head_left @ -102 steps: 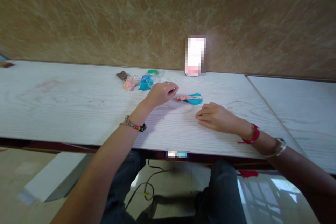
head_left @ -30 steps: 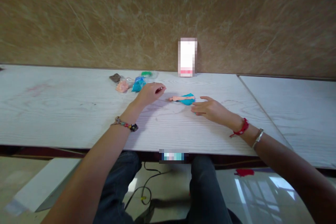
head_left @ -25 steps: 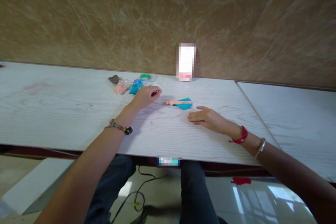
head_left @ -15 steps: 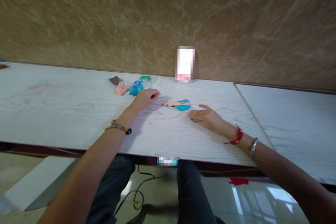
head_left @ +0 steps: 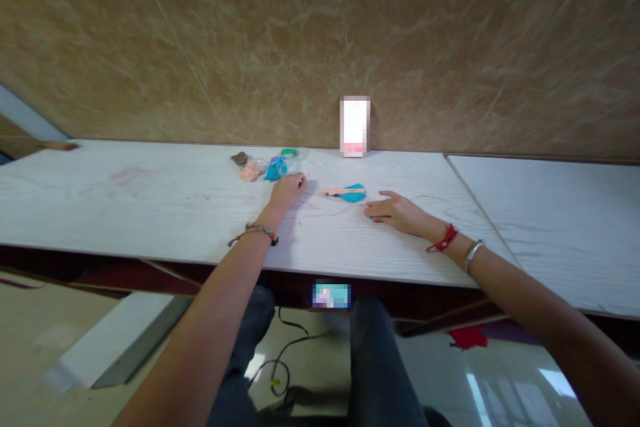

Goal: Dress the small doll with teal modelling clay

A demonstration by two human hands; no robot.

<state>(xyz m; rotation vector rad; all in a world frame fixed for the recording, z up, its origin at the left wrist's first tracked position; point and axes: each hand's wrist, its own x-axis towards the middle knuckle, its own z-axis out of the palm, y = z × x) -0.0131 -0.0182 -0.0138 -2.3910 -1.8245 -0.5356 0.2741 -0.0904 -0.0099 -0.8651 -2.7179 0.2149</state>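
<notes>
A small flat figure of what looks like modelling clay, with a peach strip [head_left: 336,191] laid over a blue part [head_left: 355,196], lies on the white table between my hands. My left hand [head_left: 289,191] is closed just left of it, thumb and fingertips together; a thin pale bit may stick out at the tips, too small to name. To the right of the figure, my right hand [head_left: 393,211] rests palm down with its fingers stretched out. Under those fingertips a little piece of blue clay [head_left: 369,217] peeks out, mostly hidden.
Behind my left hand lie bags of blue clay [head_left: 276,168], peach clay [head_left: 251,171] and green clay [head_left: 289,153], with a brown lump [head_left: 240,159] beside them. A blurred white upright object [head_left: 355,125] leans on the marbled wall. Another blurred screen-like object [head_left: 331,295] sits at the table's front edge.
The camera view has shifted, so the table and things on it appear moved somewhat. Both hands keep nearly the same places beside the figure; my right fingers still lie over the blue piece.
</notes>
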